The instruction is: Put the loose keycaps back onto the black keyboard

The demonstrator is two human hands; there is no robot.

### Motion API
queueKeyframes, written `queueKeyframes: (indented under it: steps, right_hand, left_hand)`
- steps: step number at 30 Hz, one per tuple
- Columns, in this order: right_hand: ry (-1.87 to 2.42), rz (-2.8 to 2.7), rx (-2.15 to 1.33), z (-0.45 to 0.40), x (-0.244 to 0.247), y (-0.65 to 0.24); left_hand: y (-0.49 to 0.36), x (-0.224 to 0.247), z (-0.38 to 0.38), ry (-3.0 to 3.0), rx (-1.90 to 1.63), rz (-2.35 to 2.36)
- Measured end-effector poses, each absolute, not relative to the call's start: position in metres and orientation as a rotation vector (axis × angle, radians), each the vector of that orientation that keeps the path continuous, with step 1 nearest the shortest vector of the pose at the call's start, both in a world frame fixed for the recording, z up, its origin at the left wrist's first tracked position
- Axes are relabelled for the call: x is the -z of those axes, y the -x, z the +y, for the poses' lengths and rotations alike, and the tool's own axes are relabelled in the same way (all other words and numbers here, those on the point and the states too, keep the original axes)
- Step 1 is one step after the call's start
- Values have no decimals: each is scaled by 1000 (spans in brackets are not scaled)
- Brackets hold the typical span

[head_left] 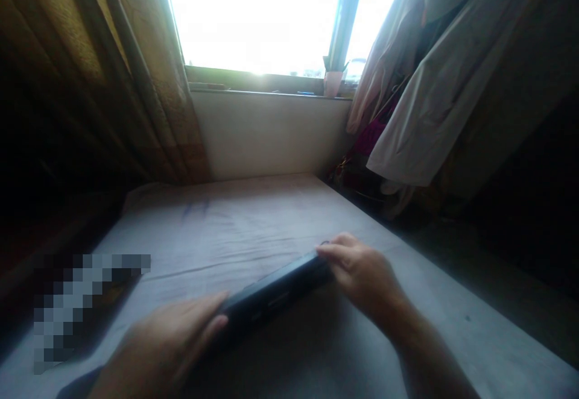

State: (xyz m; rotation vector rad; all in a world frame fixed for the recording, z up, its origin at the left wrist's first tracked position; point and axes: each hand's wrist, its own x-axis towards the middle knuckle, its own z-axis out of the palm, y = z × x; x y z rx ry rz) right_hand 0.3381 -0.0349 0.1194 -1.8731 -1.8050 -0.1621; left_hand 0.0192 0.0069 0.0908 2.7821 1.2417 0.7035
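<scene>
A long, dark box-like object (278, 290) is held above the bed, its near side facing me with small pale marks on it. It slants upward from left to right, and its exact kind I cannot make out. My left hand (174, 333) grips the lower left end, thumb and fingers on either side. At the upper right end my right hand (357, 266) is closed on the corner, where a small thin dark loop (324, 243) shows at the fingertips. The underside lies in shadow.
The bed (253, 206) has a pale, wrinkled sheet. A pixelated patch (76, 308) covers something on the left. Behind are a bright window (257, 19), a sill with a pink pot (333, 82), a yellow curtain (149, 73) and hanging clothes (420, 109).
</scene>
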Motion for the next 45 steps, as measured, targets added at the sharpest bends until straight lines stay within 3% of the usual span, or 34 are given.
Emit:
queueKeyframes:
  steps: [4, 11, 21, 33, 42, 45]
  right_hand:
    - [1745, -1591, 272, -40, -126, -364]
    - [2209, -1530, 185, -27, -119, -385]
    - [1838, -1854, -144, -28, -117, -349]
    - [2289, -1515, 170, -23, -115, -385]
    - [1866, -1880, -83, -26, -119, -354]
    - [1953, -1778, 3, -24, -114, -364]
  left_hand:
    - [-13, -85, 10, -2781, -652, 1251]
    - [-5, -79, 14, -2761, -599, 1243]
    - [-6, -81, 14, -2775, -620, 1277]
    - [-4, -77, 17, -2769, -583, 1264]
    - [-5, -78, 15, -2775, -597, 1252]
    - [-9, -82, 14, -2789, -621, 1237]
